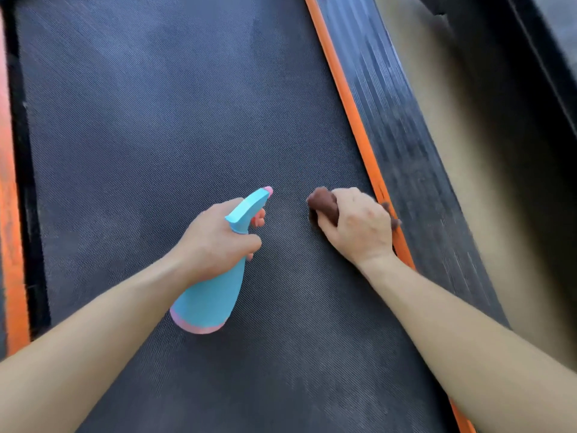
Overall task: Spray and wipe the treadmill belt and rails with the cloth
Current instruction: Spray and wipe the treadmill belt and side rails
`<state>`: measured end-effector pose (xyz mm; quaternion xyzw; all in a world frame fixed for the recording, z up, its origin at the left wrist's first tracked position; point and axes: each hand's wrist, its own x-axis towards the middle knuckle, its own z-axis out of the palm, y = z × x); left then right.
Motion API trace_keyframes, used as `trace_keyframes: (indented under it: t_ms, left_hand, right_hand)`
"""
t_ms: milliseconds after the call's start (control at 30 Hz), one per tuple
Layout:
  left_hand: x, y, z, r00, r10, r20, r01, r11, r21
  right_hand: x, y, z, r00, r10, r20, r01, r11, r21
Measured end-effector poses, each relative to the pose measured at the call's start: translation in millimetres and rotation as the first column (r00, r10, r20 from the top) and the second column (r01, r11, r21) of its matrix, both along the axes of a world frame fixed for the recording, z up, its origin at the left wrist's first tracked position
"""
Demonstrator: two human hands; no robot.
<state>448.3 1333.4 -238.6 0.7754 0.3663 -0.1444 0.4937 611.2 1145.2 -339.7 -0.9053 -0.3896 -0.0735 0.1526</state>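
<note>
Right hand (359, 226) presses cloth (324, 204) apparently against the belt's (156, 135) orange edge (352, 120); left hand (218, 239) grips spray bottle (212, 292).

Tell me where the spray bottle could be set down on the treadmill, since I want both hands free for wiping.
The belt is bare ahead of the left hand, between the two orange strips. It is crowded by the right strip, where the right hand presses the cloth beside the spray bottle.
</note>
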Motion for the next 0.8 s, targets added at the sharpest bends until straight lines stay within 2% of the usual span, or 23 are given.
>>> trace_keyframes:
  t_ms: [133,233,300,400,533,633,800]
  left_hand:
    - [-0.6,-3.6,3.6,1.0,-0.004,-0.009,0.004,1.0,0.001]
    - [-4.2,-2.2,5.1,1.0,0.021,0.003,-0.021,1.0,-0.014]
    - [-6.5,-2.4,5.0,1.0,0.025,0.003,-0.025,1.0,0.004]
    - [-8.5,-3.5,2.1,0.999,0.032,0.006,-0.032,0.999,-0.007]
    - [-8.4,-6.7,-0.7,1.0,-0.005,0.002,0.005,1.0,-0.024]
    - [-2.9,-7.5,-0.8,1.0,-0.004,-0.013,0.003,1.0,-0.031]
    - [-0.7,-11.4,1.7,0.999,-0.039,-0.008,0.038,0.995,-0.093]
  right_hand:
    - [-50.9,-64.6,2.6,0.999,-0.013,-0.043,0.01,0.998,-0.057]
    - [-58.4,-74.5,4.8,0.999,0.035,-0.041,-0.038,0.996,-0.083]
    - [-35.8,-47.9,1.3,0.998,0.051,0.027,-0.048,0.993,-0.11]
    - [19.7,29.7,-0.7,0.99,-0.041,0.135,0.052,0.995,-0.085]
    - [47.4,78.8,2.2,0.987,-0.161,0.024,0.163,0.975,-0.148]
    - [10.6,38.0,1.5,0.991,-0.102,0.081,0.111,0.986,-0.123]
    - [-69.2,-59.0,11.6,0.997,-0.044,-0.055,0.035,0.988,-0.153]
